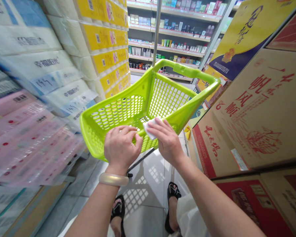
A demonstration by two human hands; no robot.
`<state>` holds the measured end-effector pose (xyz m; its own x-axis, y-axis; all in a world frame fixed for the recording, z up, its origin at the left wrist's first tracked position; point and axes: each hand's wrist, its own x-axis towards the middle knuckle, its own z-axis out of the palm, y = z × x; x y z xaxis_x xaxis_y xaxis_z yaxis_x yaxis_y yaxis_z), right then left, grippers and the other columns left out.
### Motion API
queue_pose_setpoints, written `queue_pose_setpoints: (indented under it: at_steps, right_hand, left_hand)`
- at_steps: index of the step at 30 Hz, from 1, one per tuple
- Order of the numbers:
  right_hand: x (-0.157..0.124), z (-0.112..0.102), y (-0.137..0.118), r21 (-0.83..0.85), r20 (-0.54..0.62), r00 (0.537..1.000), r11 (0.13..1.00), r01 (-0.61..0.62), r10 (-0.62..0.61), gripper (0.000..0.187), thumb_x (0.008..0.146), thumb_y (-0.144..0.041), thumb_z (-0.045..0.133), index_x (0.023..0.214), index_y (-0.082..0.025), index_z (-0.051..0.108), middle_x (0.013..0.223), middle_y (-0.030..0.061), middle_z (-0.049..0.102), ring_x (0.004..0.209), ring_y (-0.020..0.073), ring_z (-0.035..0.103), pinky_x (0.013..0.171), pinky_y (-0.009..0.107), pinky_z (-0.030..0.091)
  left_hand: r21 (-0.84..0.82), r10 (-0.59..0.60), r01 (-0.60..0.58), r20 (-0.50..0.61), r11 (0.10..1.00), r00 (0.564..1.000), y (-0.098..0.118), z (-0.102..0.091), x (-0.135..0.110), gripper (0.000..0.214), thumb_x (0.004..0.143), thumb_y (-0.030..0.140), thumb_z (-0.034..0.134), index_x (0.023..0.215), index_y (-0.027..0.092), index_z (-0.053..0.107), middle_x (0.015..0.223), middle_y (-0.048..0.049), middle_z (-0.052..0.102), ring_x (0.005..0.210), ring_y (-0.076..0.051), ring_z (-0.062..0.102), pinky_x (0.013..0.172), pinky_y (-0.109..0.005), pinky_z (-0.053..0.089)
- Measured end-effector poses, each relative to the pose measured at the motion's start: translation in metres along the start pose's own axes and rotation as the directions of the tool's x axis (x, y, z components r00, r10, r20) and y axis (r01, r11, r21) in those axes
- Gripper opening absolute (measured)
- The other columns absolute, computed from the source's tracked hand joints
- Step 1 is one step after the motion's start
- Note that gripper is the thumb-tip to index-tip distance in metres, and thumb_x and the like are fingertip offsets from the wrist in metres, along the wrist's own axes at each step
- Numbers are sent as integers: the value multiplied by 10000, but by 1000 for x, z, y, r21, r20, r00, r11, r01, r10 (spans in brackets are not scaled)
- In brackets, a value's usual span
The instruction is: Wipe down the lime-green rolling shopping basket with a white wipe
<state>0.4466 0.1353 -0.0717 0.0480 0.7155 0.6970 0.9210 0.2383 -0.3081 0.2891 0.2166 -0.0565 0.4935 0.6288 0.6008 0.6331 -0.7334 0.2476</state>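
One green basket [180, 113] sits in the aisle between the tissue packs [108, 44] and the cartons [259, 108], and it looks like light, stiff, slightly slick plastic, so I'd grab the rim or handle [187, 70]. Left hand [122, 144]'s curled over the near rim, right hand [166, 138]'s fingers press one soft white wipe [150, 129] on it, thumb hidden; two sandals below [117, 207].
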Motion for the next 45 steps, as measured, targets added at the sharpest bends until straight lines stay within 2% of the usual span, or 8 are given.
queue_pose_setpoints:
  at_steps: [6,13,21,29,34,37,41,45]
  right_hand:
    - [5,-19,33,-63,-252,943,969,-238,216,488,876,-19,384,1149,-266,704,1258,13,693,1375,213,473,1187,558,308]
    - [-2,8,-15,-3,45,998,999,50,-50,431,940,-59,401,1185,-271,685,1297,3,672,1375,164,468,1178,402,363]
    - [4,-19,28,-89,-227,959,977,-195,171,460,914,-44,378,1168,-257,698,1270,28,687,1371,209,476,1188,529,325]
    - [-3,9,-22,-10,41,996,997,76,-76,429,949,-65,388,1207,-245,680,1309,24,665,1372,169,473,1188,400,349]
    - [3,-23,25,-150,-224,963,972,-183,147,442,918,-43,392,1162,-247,698,1269,27,688,1361,209,489,1190,513,319]
    - [3,-27,31,-174,-300,939,959,-225,166,440,914,-44,387,1142,-249,702,1258,22,694,1359,220,493,1188,545,307]
    - [-2,-3,-6,-130,-112,994,991,-27,13,426,934,-49,383,1169,-229,688,1275,27,686,1370,191,477,1186,441,345]
    - [-2,7,-21,-78,11,995,992,103,-103,408,951,-60,387,1174,-227,685,1292,11,676,1374,176,471,1190,394,337]
  left_hand:
    - [-12,-4,4,-4,1000,1000,-1,-2,-2,245,829,245,512,748,243,743,929,-14,777,924,-266,655,826,-427,459]
    - [22,21,-21,-8,1000,1000,-2,-3,-5,237,838,265,514,738,225,725,910,-21,777,915,-266,661,786,-412,469]
    - [5,2,-2,-8,1000,1000,-9,-7,-7,270,849,264,498,699,229,720,886,-2,778,881,-247,664,738,-388,486]
    - [-4,37,-37,-10,999,999,-10,-9,-10,256,838,245,514,696,213,726,867,-15,774,875,-235,661,709,-355,505]
    - [-22,52,-53,-48,998,998,-14,-10,-11,264,840,243,516,666,215,713,843,10,775,844,-221,663,676,-341,499]
    - [-22,51,-53,-56,998,997,-14,-10,-11,265,841,241,517,659,216,709,836,21,774,834,-217,666,651,-337,491]
    - [-19,62,-63,-61,998,996,-14,-11,-12,253,837,237,525,665,215,708,833,21,774,825,-214,668,646,-334,490]
    - [-11,76,-77,-57,997,995,-16,-13,-14,247,838,233,527,679,211,715,837,9,775,835,-215,669,656,-334,492]
